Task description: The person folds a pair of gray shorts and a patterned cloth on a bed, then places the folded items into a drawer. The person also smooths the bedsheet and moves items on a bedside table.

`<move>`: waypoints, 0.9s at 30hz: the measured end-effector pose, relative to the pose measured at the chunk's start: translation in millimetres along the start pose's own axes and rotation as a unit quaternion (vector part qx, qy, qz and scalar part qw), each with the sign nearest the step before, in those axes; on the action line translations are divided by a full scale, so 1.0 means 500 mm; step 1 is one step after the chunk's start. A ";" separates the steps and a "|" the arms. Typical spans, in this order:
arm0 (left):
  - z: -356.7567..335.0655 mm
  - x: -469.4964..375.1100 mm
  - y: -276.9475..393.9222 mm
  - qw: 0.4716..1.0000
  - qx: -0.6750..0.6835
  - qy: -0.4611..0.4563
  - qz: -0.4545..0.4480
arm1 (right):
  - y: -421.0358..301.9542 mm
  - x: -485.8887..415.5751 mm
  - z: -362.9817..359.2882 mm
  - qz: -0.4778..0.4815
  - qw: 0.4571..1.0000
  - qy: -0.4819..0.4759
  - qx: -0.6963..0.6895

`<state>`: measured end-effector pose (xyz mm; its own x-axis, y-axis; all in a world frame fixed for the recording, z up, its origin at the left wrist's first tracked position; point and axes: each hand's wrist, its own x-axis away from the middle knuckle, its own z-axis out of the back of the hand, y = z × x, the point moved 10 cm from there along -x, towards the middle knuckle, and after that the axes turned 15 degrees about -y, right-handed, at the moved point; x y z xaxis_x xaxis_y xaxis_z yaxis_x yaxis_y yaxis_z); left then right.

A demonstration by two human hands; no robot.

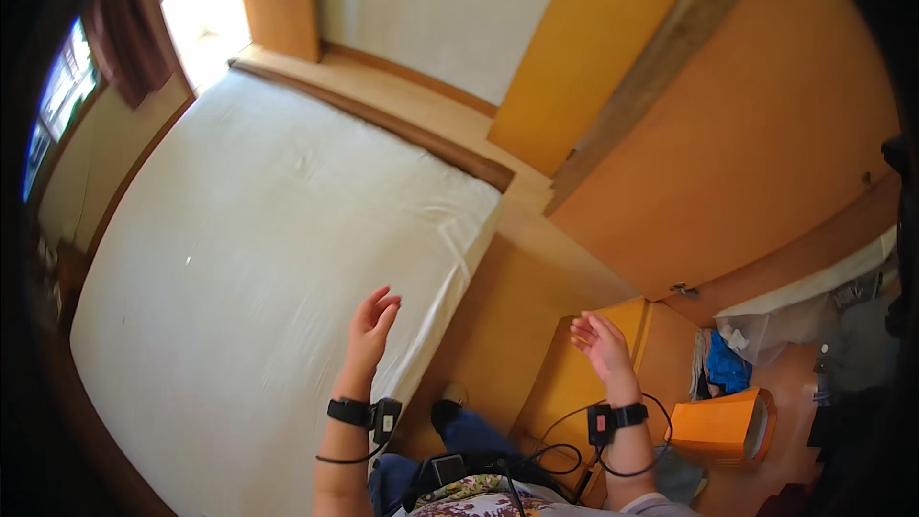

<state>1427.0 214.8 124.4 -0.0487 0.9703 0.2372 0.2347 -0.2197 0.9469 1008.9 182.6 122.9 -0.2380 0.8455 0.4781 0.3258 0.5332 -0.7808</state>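
My left hand (372, 324) is raised with its fingers loosely curled and apart, holding nothing. Behind it in the view lies a large mattress with a white fitted sheet (287, 230). My right hand (599, 345) is also raised and empty, its fingers slightly bent, in front of the yellow-brown wooden cabinet part (560, 373) at the lower right. Each wrist wears a black strap with a small box and a cable. Whether either hand touches anything cannot be told, but nothing is gripped.
An orange wooden wardrobe door (732, 136) stands at the right. Inside the wardrobe are a blue cloth or bag (726, 365), an orange folder-like item (714, 427) and a translucent plastic bag (779, 327). A brown bed frame edge (402, 126) borders the mattress. A brown curtain (133, 29) hangs upper left.
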 end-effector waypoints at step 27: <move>-0.872 -0.762 0.237 0.955 -0.090 -0.177 -0.220 | 0.006 0.657 0.358 0.237 0.838 0.452 -0.192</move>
<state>1049.9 -225.2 240.9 0.2338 0.9396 -0.2501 0.0950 0.2339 0.9676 767.9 456.6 205.6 0.7352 0.5499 0.3963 0.4995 -0.0443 -0.8652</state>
